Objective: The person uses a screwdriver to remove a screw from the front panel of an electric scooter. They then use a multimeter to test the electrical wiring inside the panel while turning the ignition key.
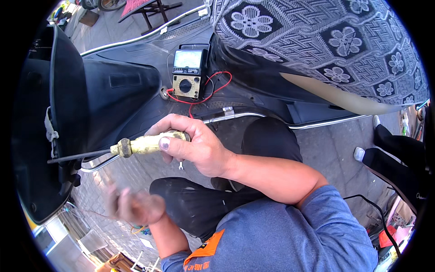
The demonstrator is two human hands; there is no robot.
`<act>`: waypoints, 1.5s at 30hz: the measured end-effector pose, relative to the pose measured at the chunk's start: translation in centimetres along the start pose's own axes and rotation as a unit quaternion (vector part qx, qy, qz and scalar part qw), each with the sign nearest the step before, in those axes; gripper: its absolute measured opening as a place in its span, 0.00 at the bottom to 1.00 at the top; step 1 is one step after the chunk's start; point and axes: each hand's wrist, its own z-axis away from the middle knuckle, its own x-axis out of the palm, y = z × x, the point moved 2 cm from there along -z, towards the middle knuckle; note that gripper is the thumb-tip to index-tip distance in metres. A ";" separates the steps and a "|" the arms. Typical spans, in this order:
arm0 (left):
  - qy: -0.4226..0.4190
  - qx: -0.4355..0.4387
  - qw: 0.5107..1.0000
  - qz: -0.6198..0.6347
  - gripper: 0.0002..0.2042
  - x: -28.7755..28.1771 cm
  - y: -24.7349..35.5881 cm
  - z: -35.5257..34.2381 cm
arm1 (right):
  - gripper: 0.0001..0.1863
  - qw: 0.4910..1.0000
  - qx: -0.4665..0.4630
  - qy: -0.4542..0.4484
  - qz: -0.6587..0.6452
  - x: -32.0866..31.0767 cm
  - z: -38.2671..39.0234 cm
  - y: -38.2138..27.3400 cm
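Observation:
My right hand [197, 147] is closed around the yellow, worn handle of a screwdriver [147, 144]. Its long dark shaft points left, and the tip overlaps the edge of the scooter's black front panel [68, 90]; I cannot tell whether they touch. Just below that hand shows a small silver wrench-like end [181, 166], though whether I hold it is unclear. My left hand [136, 206] is lower left, smeared by motion, with no object visible in it. An analog multimeter [186, 75] with a red lead [226, 81] rests on the scooter's footboard.
A grey flower-patterned cover [290, 41] drapes the scooter seat. Silver trim [326, 122] runs along the footboard's near edge. My bent knees [272, 138] are close beside it. Another person's dark-clothed legs [389, 154] are at the right. A red folding stool [140, 10] stands beyond.

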 end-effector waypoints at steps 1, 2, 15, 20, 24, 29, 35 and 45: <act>-0.080 -0.018 0.995 0.049 0.14 1.6 0.3 1.1 | 0.18 1.000 0.014 0.014 0.003 -0.3 0.1 -0.1; -0.159 -0.037 0.982 0.098 0.12 3.3 0.3 2.1 | 0.18 0.999 0.021 0.024 0.003 -0.5 0.1 -0.2; -0.457 -0.296 0.828 0.133 0.15 14.6 -8.5 12.9 | 0.07 0.958 0.052 0.115 0.257 -2.3 1.2 -3.1; -0.409 -0.479 0.768 0.118 0.17 14.5 -11.5 12.9 | 0.07 0.954 -0.034 0.199 0.220 -3.7 -0.1 -3.9; -0.345 -0.535 0.755 0.159 0.16 14.1 -13.3 13.3 | 0.08 0.956 -0.050 0.200 0.207 -3.8 -0.4 -3.2; -0.395 -0.497 0.757 0.153 0.17 14.8 -12.9 14.2 | 0.10 0.947 -0.019 0.219 0.236 -3.0 -0.2 -2.2; -0.540 -0.370 0.742 0.148 0.18 15.3 -8.8 13.3 | 0.07 0.953 0.011 0.190 0.236 -1.9 0.1 -0.8; -0.658 -0.209 0.693 0.208 0.23 17.6 -4.4 13.8 | 0.10 0.917 0.006 0.178 0.356 -1.6 1.9 -1.3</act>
